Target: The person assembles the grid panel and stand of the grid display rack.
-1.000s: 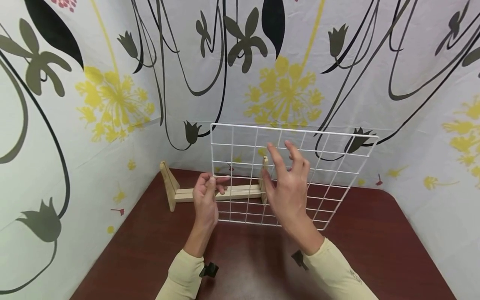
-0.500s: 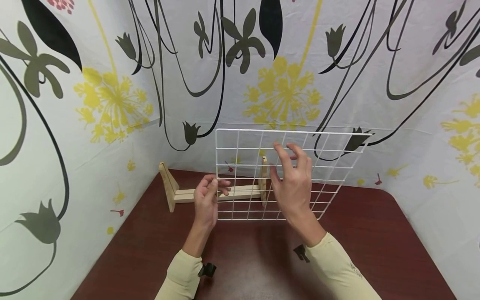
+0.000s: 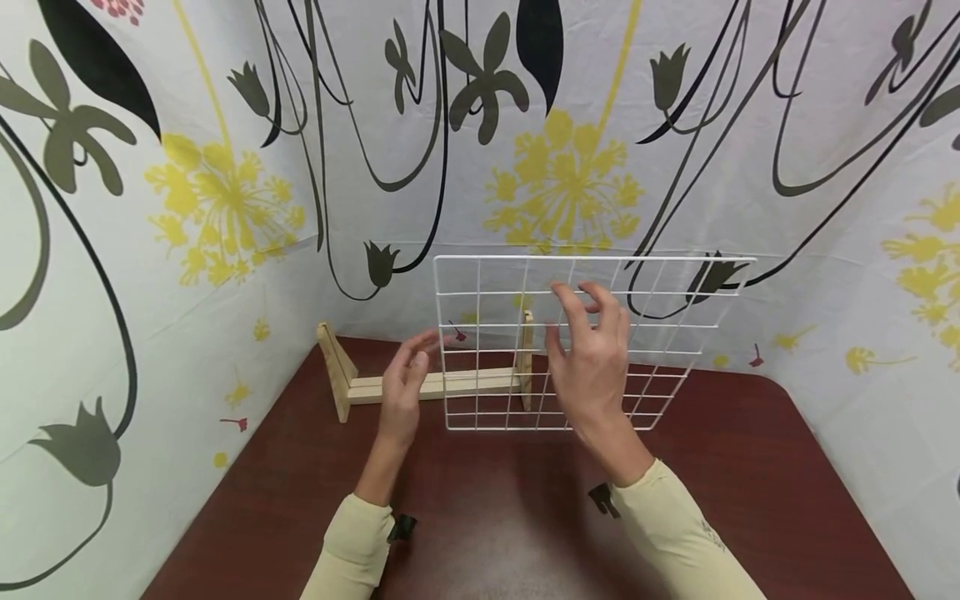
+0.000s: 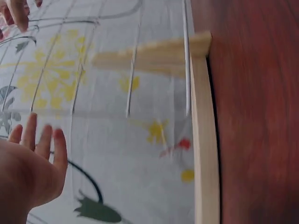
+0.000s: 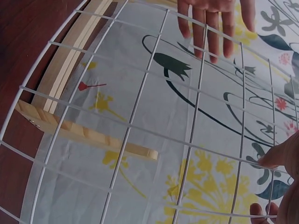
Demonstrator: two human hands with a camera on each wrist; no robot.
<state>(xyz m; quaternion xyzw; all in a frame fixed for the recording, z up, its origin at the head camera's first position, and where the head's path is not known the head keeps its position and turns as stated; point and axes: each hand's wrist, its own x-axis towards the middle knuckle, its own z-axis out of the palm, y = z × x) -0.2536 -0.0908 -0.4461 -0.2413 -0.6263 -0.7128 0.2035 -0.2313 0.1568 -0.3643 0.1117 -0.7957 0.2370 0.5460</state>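
Note:
A white wire grid panel stands tilted above the table. My right hand grips its wires, with thumb and curled fingertips around them; in the right wrist view the thumb lies against a wire. My left hand is just off the panel's left edge, its fingers extended and holding nothing. Straight fingers of that hand show beyond the wires in the right wrist view. Behind the panel rests a wooden stand, two uprights joined by a crossbar, partly covered by the left hand and seen through the grid.
The dark red-brown table carries the stand near its back left edge. A flower-printed cloth hangs around the left, back and right sides. A small black device is at the left wrist, another at the right.
My left hand has let go of the panel's left edge, opened and drawn slightly left. The panel has shifted a little to the right and its lower edge has risen, still gripped by the right hand.

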